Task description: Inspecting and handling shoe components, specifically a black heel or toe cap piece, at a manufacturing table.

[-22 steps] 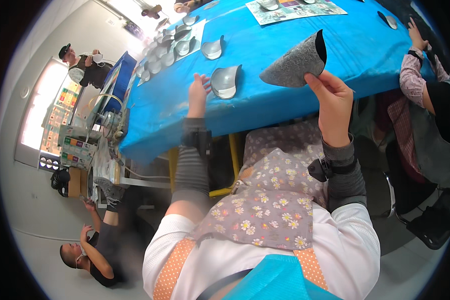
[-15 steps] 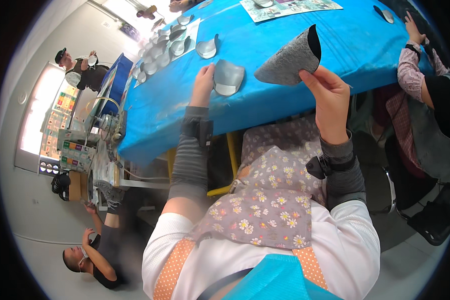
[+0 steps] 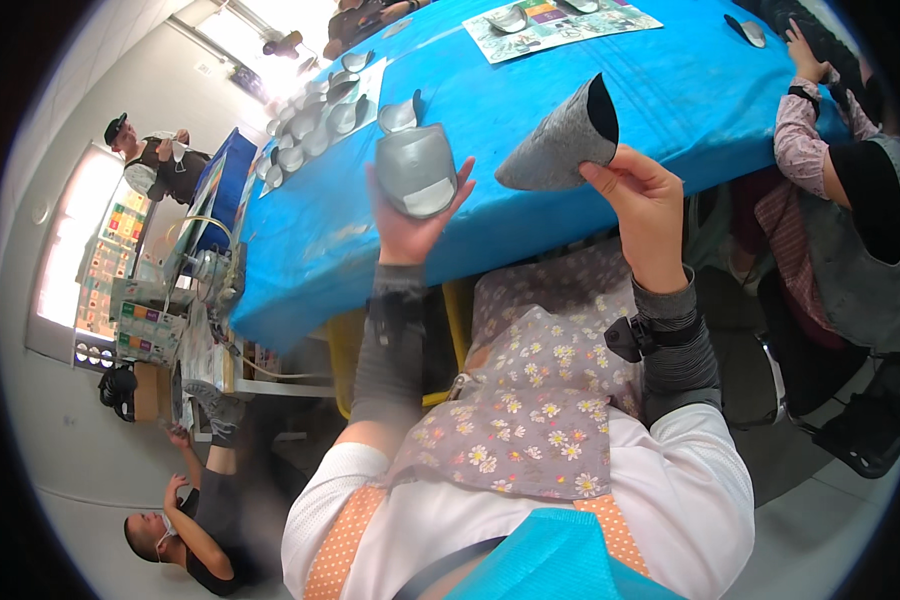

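A flowered apron [image 3: 530, 400] is covering the wearer's front. Beyond it, the right hand [image 3: 650, 215] is pinching the lower edge of a curled grey piece [image 3: 555, 145] between thumb and fingers, above the table's edge, its dark inner side showing at the mouth. It is looking light, soft and springy; that rim is probably serving as a sound hold, though a hard squeeze could crease it.

The left hand [image 3: 410, 235] is bearing a smooth grey shell [image 3: 415, 165] with a pale patch against its palm. Digits are showing at both sides, the rest hiding behind, so I cannot tell whether they are gripping. The shell is seeming light, stiffer and perhaps slippery; opposite side edges should be suiting a hold.

Farther on, the blue-covered table [image 3: 320, 230] is carrying another curved piece [image 3: 400, 118] and a cluster of similar pieces [image 3: 315, 125]. A printed sheet [image 3: 610, 38] is lying toward the far side.
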